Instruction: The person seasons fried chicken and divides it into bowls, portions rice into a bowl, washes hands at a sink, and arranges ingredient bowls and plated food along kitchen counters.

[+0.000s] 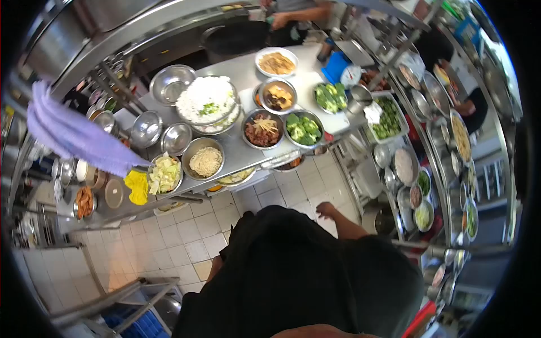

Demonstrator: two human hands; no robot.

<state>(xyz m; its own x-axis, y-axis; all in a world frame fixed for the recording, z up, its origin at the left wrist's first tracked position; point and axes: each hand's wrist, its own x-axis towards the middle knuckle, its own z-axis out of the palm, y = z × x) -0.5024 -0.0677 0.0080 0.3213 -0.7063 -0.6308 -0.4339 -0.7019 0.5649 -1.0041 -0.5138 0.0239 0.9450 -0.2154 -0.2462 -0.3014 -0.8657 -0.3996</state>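
Observation:
My right hand (325, 210) hangs over the tiled floor in front of the counter, with nothing in its loosely bent fingers. Low at my other side, my left hand (215, 265) shows only in part beside my dark clothing; its fingers are hidden. Both hands are apart from the food. Nearest on the steel counter (225, 160) stand a bowl of broccoli (304, 128), a bowl of dark shredded meat with pale strips (262, 129), and a bowl of noodles (206, 161). Behind them are a large bowl of white rice (205, 100) and a bowl of cut cabbage (165, 174).
A purple towel (79, 135) hangs at the left, near a yellow cloth (136, 187). A blue scale (340, 70) stands at the back right. Shelves with several bowls line the right side. Another person's hand (279, 21) is by a wok (236, 39).

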